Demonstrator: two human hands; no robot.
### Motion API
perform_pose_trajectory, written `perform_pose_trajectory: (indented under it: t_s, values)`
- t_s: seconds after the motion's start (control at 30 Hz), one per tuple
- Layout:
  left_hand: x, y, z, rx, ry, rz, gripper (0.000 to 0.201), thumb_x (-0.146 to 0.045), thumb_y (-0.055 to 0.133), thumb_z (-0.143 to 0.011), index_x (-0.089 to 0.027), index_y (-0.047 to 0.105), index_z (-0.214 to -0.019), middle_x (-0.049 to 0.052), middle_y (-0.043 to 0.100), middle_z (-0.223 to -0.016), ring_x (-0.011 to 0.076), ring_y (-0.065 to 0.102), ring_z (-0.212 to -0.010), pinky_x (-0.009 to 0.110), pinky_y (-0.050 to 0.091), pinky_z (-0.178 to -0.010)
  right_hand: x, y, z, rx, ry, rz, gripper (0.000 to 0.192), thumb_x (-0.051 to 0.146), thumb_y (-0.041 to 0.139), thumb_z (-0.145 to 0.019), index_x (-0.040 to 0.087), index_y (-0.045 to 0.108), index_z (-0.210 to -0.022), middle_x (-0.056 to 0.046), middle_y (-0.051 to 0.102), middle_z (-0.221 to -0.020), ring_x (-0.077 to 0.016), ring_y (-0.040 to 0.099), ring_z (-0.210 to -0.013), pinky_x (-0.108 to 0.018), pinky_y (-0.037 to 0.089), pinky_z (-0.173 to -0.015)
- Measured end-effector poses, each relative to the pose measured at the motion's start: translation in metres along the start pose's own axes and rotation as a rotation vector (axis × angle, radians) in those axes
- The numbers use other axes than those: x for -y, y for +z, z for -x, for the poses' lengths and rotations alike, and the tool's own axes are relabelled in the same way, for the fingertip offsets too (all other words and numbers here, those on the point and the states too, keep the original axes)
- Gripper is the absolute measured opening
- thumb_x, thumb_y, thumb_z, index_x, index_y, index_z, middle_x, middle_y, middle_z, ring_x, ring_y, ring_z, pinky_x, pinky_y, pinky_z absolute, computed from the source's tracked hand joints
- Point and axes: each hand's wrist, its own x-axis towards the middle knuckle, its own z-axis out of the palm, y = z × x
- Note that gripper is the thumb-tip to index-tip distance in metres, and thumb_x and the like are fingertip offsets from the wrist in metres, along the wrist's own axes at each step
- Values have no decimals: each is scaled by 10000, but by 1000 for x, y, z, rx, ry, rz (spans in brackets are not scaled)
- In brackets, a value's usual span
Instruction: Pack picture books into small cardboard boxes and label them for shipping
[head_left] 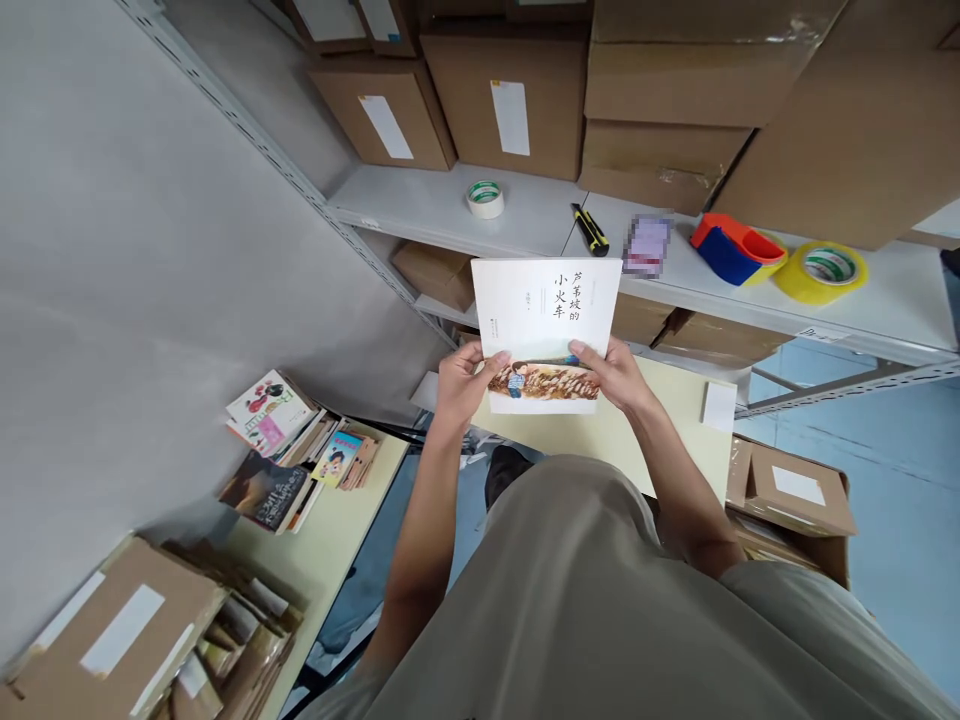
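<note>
A white paperback book (536,310) with Chinese characters and a painted brown strip on its cover is held up in front of me. Its left edge is gripped by my left hand (463,385), thumb on the cover and fingers behind. On the opposite edge my right hand (616,372) has the same kind of hold. The fingers behind the book are mostly hidden. Below the book lies a pale yellow table (660,420), partly covered by my arms and body.
A grey shelf (435,205) ahead carries cardboard boxes (517,100), a white tape roll (486,200), a box cutter (590,230), a tape dispenser (735,248) and yellow tape (821,272). Left, a side table (330,560) bears stacked books (270,490) and parcels (127,620). More boxes (799,485) stand right.
</note>
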Motion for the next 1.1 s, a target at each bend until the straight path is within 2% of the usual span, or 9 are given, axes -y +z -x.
perform_pose_trajectory:
  t_s: [0.13,0.27,0.37,0.53,0.63,0.77,0.83,0.97,1.1]
  values:
    - [-8,-13,-5,-47,230,-118,561,-708,1112,-708,-229,899,-907,93,912,-1010,295,830,-1025,407,659,-979,21,-6,-4,92,-127,117,673,879,986,-804,286,961,-1119,-87,936,-1272,-446,805,-1419,-657,585,-1312]
    - [-28,-24,-8,2,509,-256,425,-699,1099,-771,-321,916,-837,90,916,-985,363,809,-1193,574,624,-1183,50,-7,-4,241,-237,195,445,780,1074,-763,427,984,-1018,-33,937,-1265,-465,605,-1697,-795,283,-1492]
    - [-40,-26,-6,4,563,-282,373,-668,1107,-777,-351,914,-814,67,912,-956,371,814,-1168,622,630,-1170,61,-5,-4,222,-265,210,387,705,1117,-733,465,984,-1006,-3,910,-1377,-472,494,-1778,-817,245,-1497]
    - [-46,-28,-1,5,568,-302,299,-598,1081,-849,-352,912,-832,62,910,-965,358,817,-1162,613,641,-1153,58,-7,-4,244,-261,220,329,685,1095,-786,478,978,-1013,42,834,-1554,-439,493,-1783,-778,198,-1526]
    - [-46,-31,1,0,512,-296,298,-565,1084,-844,-327,906,-822,69,904,-970,345,824,-1123,552,652,-1118,49,-12,-4,260,-230,236,449,699,1090,-782,450,975,-1138,4,865,-1509,-426,645,-1664,-741,255,-1520]
    - [-41,-36,2,-32,260,-220,467,-446,1159,-702,-243,932,-1056,24,855,-872,250,778,-896,357,637,-868,35,-13,0,165,-123,151,844,709,1037,-839,333,829,-1566,-73,880,-1473,-387,805,-1420,-627,610,-1304]
    - [-37,-40,1,4,154,-168,582,-426,1142,-721,-243,929,-1231,-15,804,-789,196,715,-772,303,595,-767,30,-13,3,135,-65,113,960,720,1011,-864,321,726,-1690,-76,870,-1487,-331,839,-1284,-542,704,-1164]
    - [-29,-52,2,134,51,-102,426,-474,1013,-875,-243,960,-1229,0,762,-728,171,646,-630,316,583,-677,26,-17,4,113,-26,162,721,787,933,-933,337,860,-1491,-46,913,-1271,-292,841,-1100,-499,728,-1062]
    - [-23,-58,3,243,-38,-37,695,-469,1113,-722,-175,927,-1323,143,918,-1113,270,838,-890,373,671,-813,32,-27,0,152,20,120,613,860,853,-968,296,944,-1190,-56,918,-1220,-339,867,-1141,-534,711,-1091]
